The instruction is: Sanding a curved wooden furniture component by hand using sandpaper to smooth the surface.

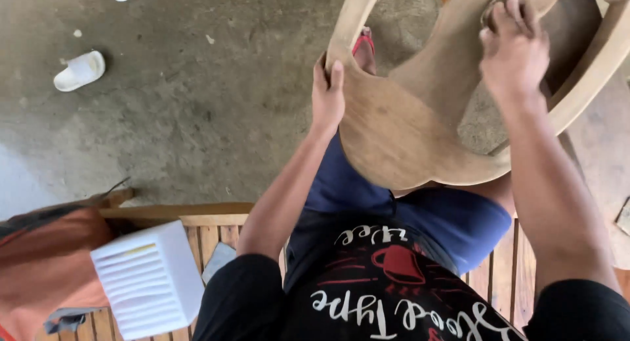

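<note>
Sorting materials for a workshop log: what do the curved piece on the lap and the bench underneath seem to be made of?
The pale curved chair-like piece looks like bare, unvarnished wood: matte, with faint grain. The slatted bench seems wood too, warmer brown, possibly finished. The left hand grips the piece's edge.

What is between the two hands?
In the head view, only the curved wooden piece spans from the left hand to the right hand.

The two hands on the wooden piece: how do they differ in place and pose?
The left hand grips the edge of the wooden piece, fingers wrapped over it; the right hand presses down on its flat face higher up, over something small, blurred. The left looks sharp, the right blurred. Both touch the same piece.
</note>
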